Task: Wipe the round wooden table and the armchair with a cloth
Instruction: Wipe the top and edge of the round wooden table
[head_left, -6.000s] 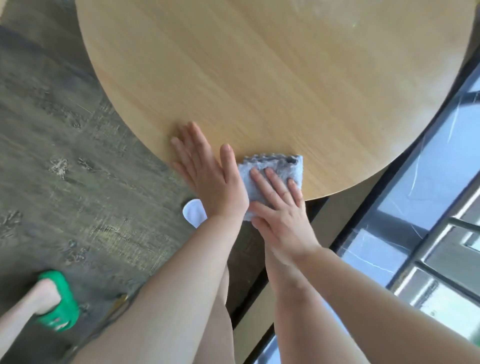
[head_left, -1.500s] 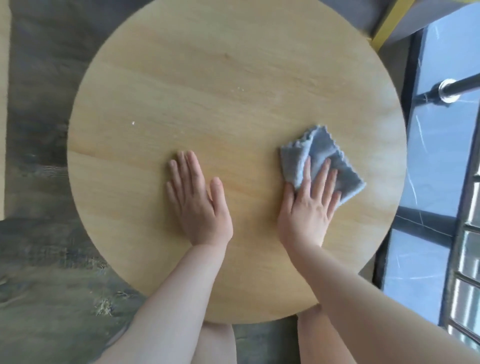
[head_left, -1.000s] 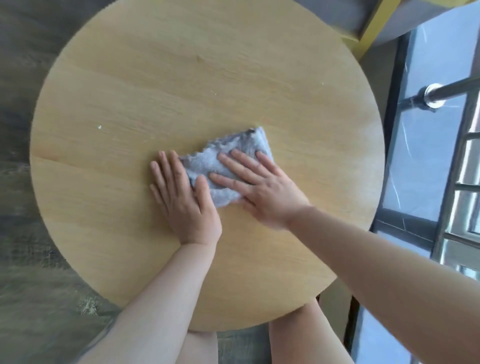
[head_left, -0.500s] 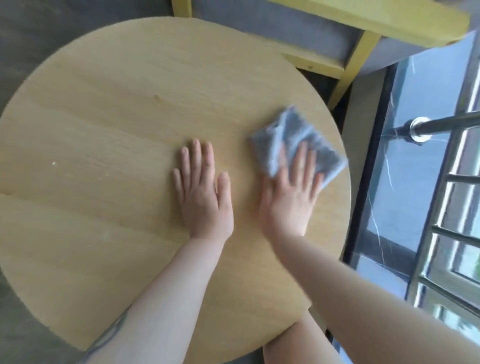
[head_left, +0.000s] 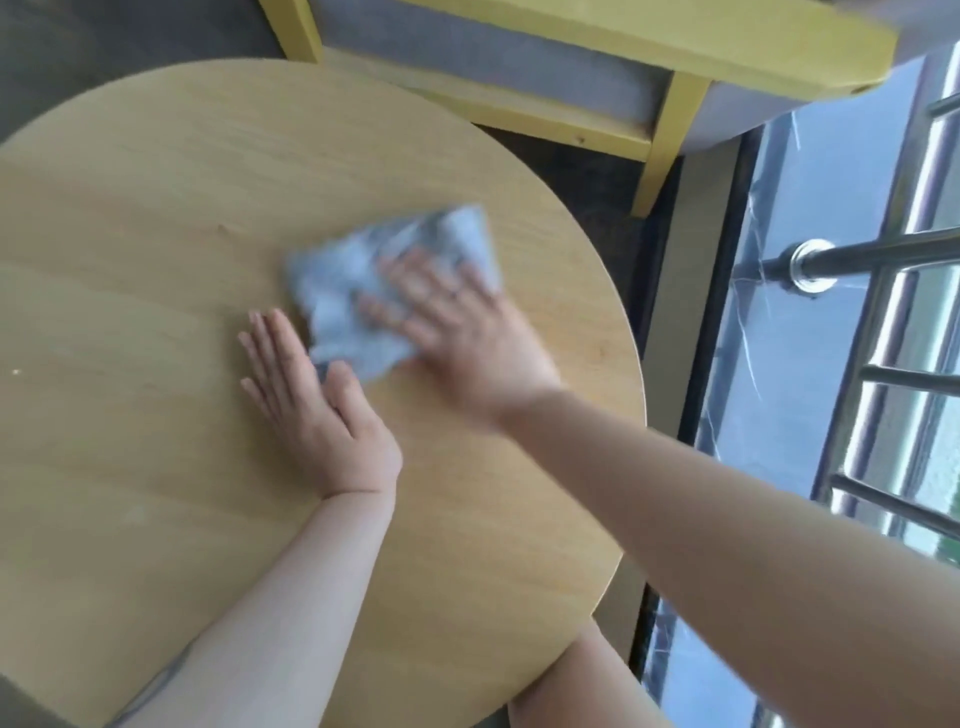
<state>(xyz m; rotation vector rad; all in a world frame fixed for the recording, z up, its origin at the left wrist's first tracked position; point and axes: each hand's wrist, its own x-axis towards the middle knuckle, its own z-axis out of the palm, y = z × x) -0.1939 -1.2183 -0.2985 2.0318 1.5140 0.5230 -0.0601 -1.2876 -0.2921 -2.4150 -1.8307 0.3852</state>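
Your right hand presses the grey cloth flat on the round wooden table, fingers straight and slightly spread, pointing toward the table's far left. The cloth is crumpled and motion-blurred; its long axis seems to run from the table's middle toward the yellow-framed armchair beyond the far edge. Your left hand rests palm-down on the table just beside the cloth's near corner, fingers straight and close together, the thumb at the cloth's edge.
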